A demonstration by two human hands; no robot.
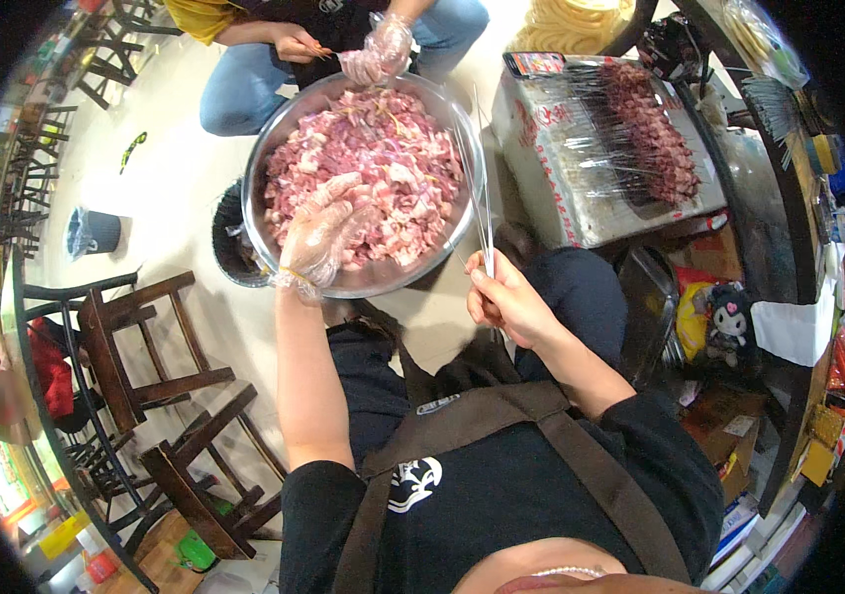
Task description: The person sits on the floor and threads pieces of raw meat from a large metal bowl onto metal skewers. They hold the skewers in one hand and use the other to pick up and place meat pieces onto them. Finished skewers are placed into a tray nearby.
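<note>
A large round metal bowl [363, 286] holds a heap of raw cut meat [392, 156]. My left hand [326, 230], in a clear plastic glove with a band at the wrist, rests on the meat at the near left of the bowl; its fingers are partly spread, and whether they pinch a piece cannot be told. Just right of the bowl, my bare right hand [496, 297] grips a bunch of thin metal skewers [487, 215] that point up and away. Skewered meat [652, 134] lies in a row on a white box [556, 200] at the right.
Across the bowl sits a co-worker, whose gloved hand [378, 56] is above its far rim. A phone [534, 64] lies on the box's far corner. A black bin [233, 245] stands left of the bowl, wooden stools [110, 356] farther left. A plush toy [727, 319] is at the right.
</note>
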